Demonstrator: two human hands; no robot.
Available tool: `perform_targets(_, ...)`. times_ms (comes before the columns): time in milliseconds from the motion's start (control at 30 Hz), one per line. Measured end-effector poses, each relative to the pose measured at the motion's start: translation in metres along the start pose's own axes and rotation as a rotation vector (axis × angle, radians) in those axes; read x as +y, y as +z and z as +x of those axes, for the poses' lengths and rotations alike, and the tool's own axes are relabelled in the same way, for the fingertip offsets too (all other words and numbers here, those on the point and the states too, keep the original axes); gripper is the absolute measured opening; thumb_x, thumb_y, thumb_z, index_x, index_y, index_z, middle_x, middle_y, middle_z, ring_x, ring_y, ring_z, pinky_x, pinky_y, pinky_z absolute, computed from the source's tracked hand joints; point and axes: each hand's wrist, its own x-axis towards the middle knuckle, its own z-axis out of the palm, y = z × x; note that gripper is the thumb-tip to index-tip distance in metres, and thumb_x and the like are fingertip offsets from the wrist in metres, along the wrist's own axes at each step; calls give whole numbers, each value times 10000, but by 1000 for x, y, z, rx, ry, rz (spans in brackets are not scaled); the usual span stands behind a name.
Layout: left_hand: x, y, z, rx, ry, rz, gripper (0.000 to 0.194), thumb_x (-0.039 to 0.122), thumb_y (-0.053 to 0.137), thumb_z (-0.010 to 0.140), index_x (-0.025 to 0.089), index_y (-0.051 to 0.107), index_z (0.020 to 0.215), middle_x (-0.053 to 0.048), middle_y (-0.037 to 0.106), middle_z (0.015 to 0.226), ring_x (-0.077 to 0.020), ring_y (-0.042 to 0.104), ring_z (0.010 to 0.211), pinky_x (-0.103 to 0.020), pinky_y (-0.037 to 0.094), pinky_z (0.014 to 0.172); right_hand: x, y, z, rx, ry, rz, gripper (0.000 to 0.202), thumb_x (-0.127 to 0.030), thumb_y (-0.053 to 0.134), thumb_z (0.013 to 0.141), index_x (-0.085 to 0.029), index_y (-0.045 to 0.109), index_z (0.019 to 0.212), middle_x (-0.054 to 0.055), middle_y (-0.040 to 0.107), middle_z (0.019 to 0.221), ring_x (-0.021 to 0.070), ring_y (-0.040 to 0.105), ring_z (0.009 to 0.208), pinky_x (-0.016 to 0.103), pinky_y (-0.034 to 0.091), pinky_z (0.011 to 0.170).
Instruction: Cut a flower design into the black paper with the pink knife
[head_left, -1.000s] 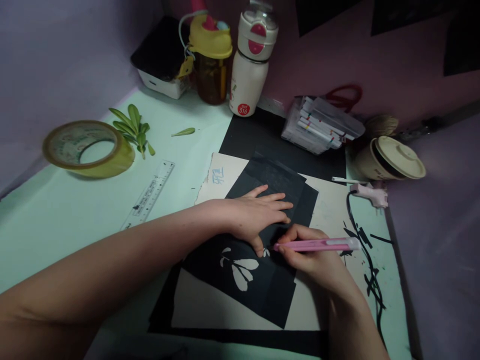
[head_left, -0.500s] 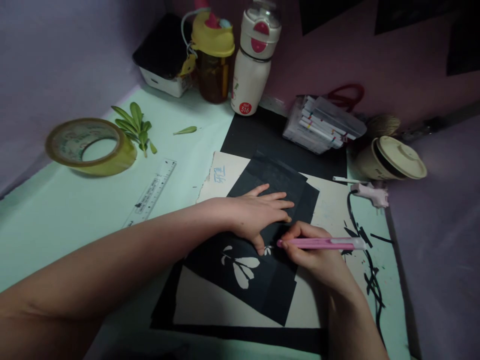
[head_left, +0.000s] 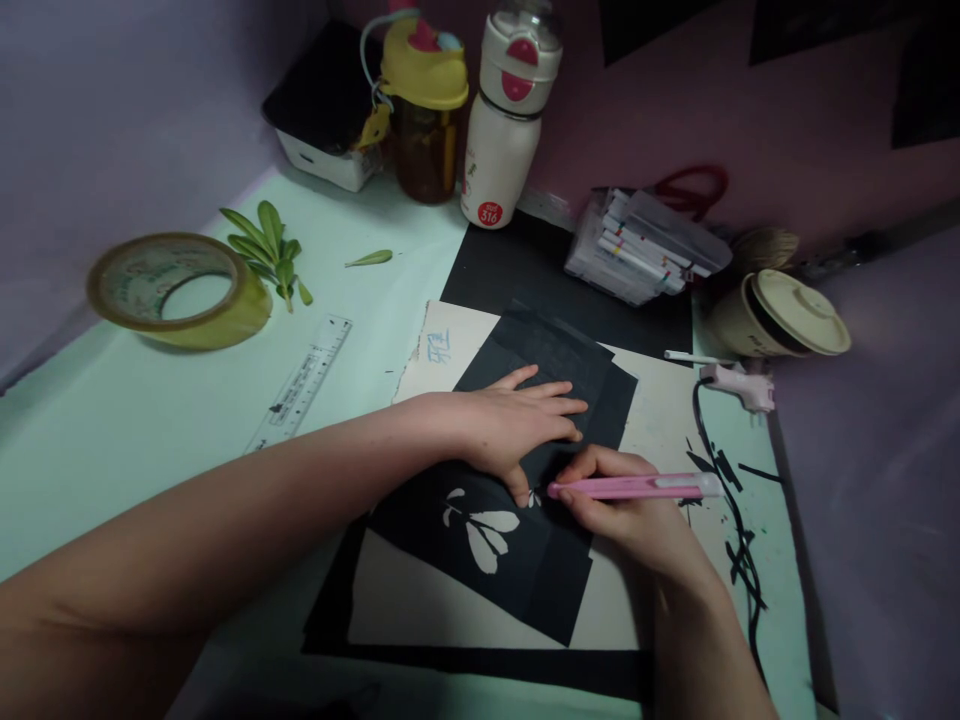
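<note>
– Fingers?
– Left hand (head_left: 517, 428) spread flat, right hand (head_left: 626, 515) pinching a pink pen-like tool (head_left: 630, 487).
– Progress?
– Black sheet (head_left: 559, 585) under left palm. Large white flower shape (head_left: 484, 535), near sheet's lower edge, looks finished; small flower shape (head_left: 533, 498), nearer sheet's middle, probably underway. Visible rest unpatterned.
– Pose?
– Left palm-down across sheet; right curled over sheet's right edge, tool near level.

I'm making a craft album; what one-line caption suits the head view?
A left hand spread on black paper beside white petal shapes, the right hand holding a pink pen-like tool.
</note>
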Motion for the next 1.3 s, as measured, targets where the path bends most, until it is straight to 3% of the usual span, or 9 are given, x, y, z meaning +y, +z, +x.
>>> perform_targets(1300,4,-2,-1,-4,-9,-6,762,475,822,638,234,525,1296,-73,217,1585,-275,49,1483,-542,-40,1170,-2,1,1,47,10,20,94,-216,650,789,-187,601,714,16,681,729,139,590,626,229,427,555)
